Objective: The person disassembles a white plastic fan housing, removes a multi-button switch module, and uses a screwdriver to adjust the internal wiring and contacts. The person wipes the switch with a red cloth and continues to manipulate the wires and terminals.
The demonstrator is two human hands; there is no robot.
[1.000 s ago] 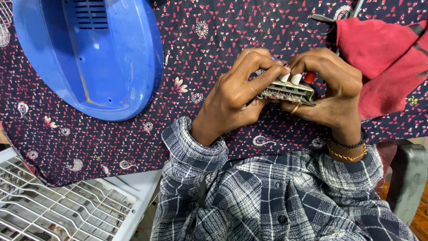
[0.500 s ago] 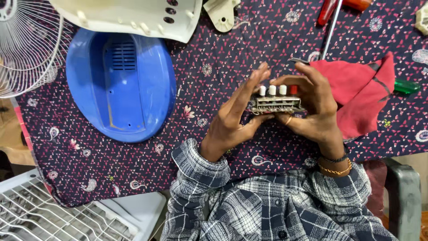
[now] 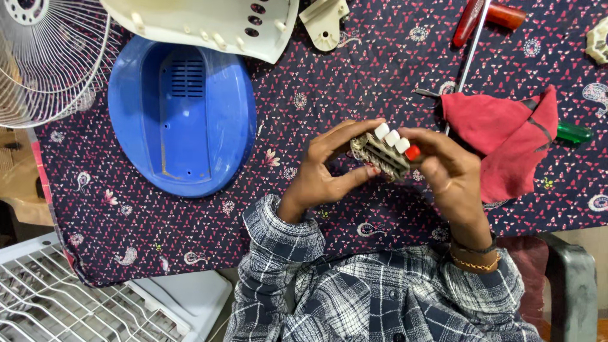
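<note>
Switch block, ribbed grey metal, three white keys, one red, gripped by left hand and right hand.

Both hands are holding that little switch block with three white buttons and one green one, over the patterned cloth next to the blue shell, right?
Almost. The odd button is red, not green, as the head view shows. Both the left hand and right hand hold the switch block, with three white buttons and one red button, over the patterned cloth beside the blue shell.
</note>
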